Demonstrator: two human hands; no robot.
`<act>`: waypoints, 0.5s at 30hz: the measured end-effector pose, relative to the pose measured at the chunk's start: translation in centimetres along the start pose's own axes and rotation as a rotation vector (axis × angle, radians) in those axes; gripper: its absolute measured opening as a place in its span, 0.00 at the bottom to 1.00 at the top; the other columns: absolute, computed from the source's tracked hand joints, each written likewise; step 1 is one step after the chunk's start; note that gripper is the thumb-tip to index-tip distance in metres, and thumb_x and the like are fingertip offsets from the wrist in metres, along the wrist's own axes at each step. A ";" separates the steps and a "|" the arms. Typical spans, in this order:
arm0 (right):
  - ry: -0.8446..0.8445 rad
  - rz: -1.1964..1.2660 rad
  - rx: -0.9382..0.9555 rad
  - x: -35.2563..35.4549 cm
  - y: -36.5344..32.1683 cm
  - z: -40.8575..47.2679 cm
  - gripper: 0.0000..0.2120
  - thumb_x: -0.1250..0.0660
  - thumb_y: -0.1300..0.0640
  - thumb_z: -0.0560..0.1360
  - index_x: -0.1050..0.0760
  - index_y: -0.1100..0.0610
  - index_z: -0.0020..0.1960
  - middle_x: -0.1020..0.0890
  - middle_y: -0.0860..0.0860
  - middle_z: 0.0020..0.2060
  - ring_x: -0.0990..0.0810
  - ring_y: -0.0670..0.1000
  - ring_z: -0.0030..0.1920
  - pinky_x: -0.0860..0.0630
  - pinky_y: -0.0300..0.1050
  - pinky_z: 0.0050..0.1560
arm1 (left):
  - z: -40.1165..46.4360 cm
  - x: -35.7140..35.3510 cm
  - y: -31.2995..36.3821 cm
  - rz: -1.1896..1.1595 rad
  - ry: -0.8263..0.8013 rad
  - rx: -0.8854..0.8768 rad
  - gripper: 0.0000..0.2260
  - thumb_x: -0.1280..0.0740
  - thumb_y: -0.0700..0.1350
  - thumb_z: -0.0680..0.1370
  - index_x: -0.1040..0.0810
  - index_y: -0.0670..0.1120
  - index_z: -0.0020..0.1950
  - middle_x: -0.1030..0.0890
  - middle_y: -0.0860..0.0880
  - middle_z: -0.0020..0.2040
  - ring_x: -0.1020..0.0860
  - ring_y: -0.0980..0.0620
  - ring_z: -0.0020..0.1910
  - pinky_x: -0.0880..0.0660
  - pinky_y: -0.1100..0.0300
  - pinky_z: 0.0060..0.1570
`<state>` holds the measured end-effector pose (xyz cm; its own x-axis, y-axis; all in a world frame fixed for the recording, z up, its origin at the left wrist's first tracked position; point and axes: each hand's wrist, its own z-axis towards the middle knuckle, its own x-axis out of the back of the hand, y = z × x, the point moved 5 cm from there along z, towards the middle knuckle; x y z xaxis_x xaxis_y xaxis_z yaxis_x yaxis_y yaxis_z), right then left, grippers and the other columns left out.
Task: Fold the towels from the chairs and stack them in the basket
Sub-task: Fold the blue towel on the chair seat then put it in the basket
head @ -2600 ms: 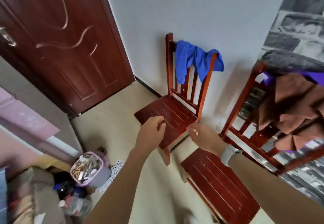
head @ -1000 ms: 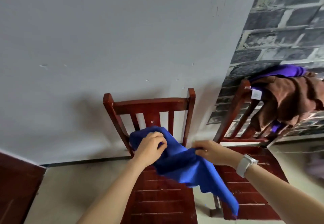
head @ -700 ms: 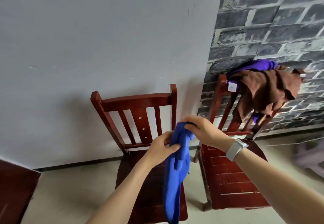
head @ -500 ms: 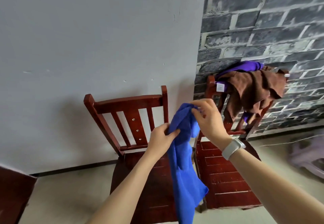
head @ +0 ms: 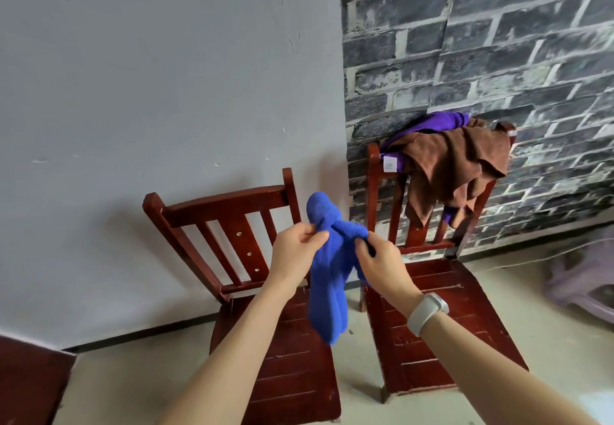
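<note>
The purple towel [head: 435, 122] lies mostly hidden under the brown towel [head: 455, 165].

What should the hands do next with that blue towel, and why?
Probably draw the two hands apart to spread the blue towel flat. The left hand and right hand pinch it close together near its top, so it hangs bunched in front of the chairs, too crumpled to fold neatly.

Between our left hand [head: 294, 251] and right hand [head: 382, 266] we pinch a blue towel [head: 327, 278] of fuzzy, matt cloth. Beneath them, two chairs [head: 232, 225] of glossy reddish wood, scuffed. Beyond the right hand, a brown towel [head: 455, 165], soft matt cloth, over purple cloth [head: 438, 122], perhaps the same weave.
</note>
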<state>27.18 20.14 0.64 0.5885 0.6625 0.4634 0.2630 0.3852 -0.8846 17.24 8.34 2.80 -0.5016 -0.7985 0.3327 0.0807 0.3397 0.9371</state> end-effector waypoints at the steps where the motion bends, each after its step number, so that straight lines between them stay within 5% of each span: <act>1: 0.045 -0.057 0.017 0.6 0.0 0.4 0.11 0.43 0.62 0.78 0.28 0.57 0.38 0.27 0.51 0.33 0.25 0.45 0.36 0.34 0.36 0.36 | 0.2 0.5 0.2 0.040 0.031 -0.029 0.03 0.35 0.42 0.75 0.23 0.43 0.43 0.20 0.44 0.39 0.23 0.49 0.39 0.27 0.61 0.40; 3: 0.117 -0.278 0.039 1.6 0.2 1.3 0.12 0.44 0.60 0.78 0.24 0.62 0.54 0.26 0.55 0.46 0.26 0.56 0.50 0.31 0.46 0.48 | 0.6 1.5 0.7 0.121 0.064 -0.070 0.06 0.37 0.45 0.77 0.25 0.43 0.45 0.24 0.50 0.36 0.27 0.54 0.36 0.32 0.66 0.34; 5: 0.158 -0.489 0.065 2.4 -0.4 2.1 0.18 0.46 0.58 0.79 0.31 0.59 0.67 0.27 0.57 0.53 0.29 0.59 0.56 0.33 0.52 0.54 | 0.8 2.1 0.9 0.191 0.044 -0.083 0.09 0.39 0.48 0.78 0.28 0.43 0.47 0.27 0.52 0.36 0.29 0.55 0.35 0.34 0.66 0.33; 10: 0.156 -0.422 0.032 2.9 -3.9 4.2 0.19 0.50 0.56 0.79 0.32 0.56 0.67 0.22 0.61 0.55 0.25 0.63 0.56 0.30 0.52 0.54 | 1.4 3.7 1.4 0.230 0.046 -0.129 0.08 0.36 0.47 0.77 0.32 0.44 0.46 0.28 0.53 0.36 0.30 0.58 0.33 0.34 0.73 0.30; 15: 0.170 -0.147 -0.077 3.1 -5.0 4.8 0.19 0.50 0.59 0.79 0.32 0.56 0.68 0.21 0.59 0.44 0.24 0.58 0.45 0.33 0.43 0.42 | 1.6 5.3 0.1 0.143 -0.146 -0.083 0.13 0.32 0.40 0.74 0.31 0.49 0.54 0.22 0.53 0.45 0.23 0.55 0.44 0.29 0.65 0.43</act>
<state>24.07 23.35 6.77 0.6580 0.4832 0.5776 0.4090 0.4147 -0.8129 13.24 4.92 4.51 -0.5989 -0.6628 0.4495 0.2274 0.3975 0.8890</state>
